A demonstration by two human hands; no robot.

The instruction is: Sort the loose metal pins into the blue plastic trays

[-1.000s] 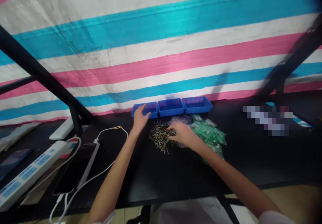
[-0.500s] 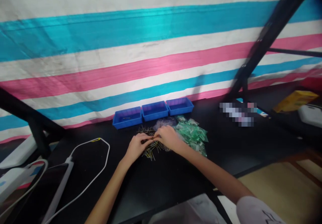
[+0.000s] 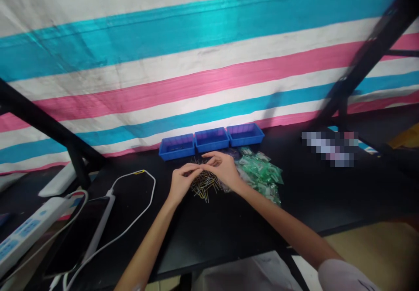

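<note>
You have free room on the black surface (image 3: 203, 234) in front of the pile of thin pins (image 3: 205, 185), up to the near edge. On your left, the white cable (image 3: 135, 218) makes a loop and limits the way to the side. Behind the pile, three blue trays (image 3: 212, 139) stand in a row and close the path, with the striped sheet (image 3: 209, 77) behind them. Green packets (image 3: 262, 172) block the right side; past them, the surface is open.
</note>
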